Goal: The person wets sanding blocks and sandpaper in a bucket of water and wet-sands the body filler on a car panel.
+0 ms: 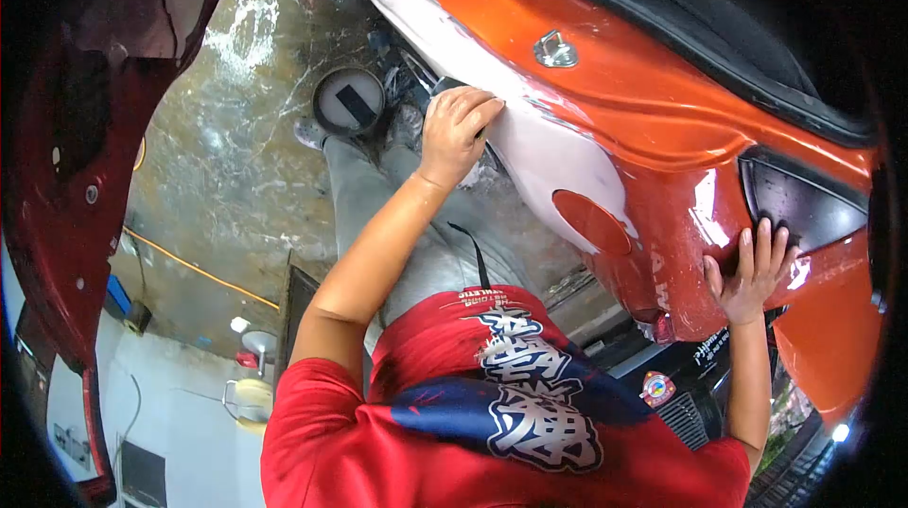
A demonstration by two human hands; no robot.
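Note:
My left hand (459, 134) is at the edge of an orange car body panel (653, 144), its fingers curled over a dark object (447, 85) that is mostly hidden beneath them. A whitish patch (558, 163) covers part of the panel beside this hand, and a round orange fuel flap (591, 221) lies within its lower end. My right hand (752, 276) rests flat with spread fingers on the orange surface, its fingertips by a black triangular part (804, 201). It holds nothing.
A round bucket (325, 109) with a dark rectangular piece in it stands on the wet floor near my feet. A dark red panel (71, 177) rises at the left. An orange cable (203, 273) runs across the floor. A metal striker (555, 50) juts from the orange body.

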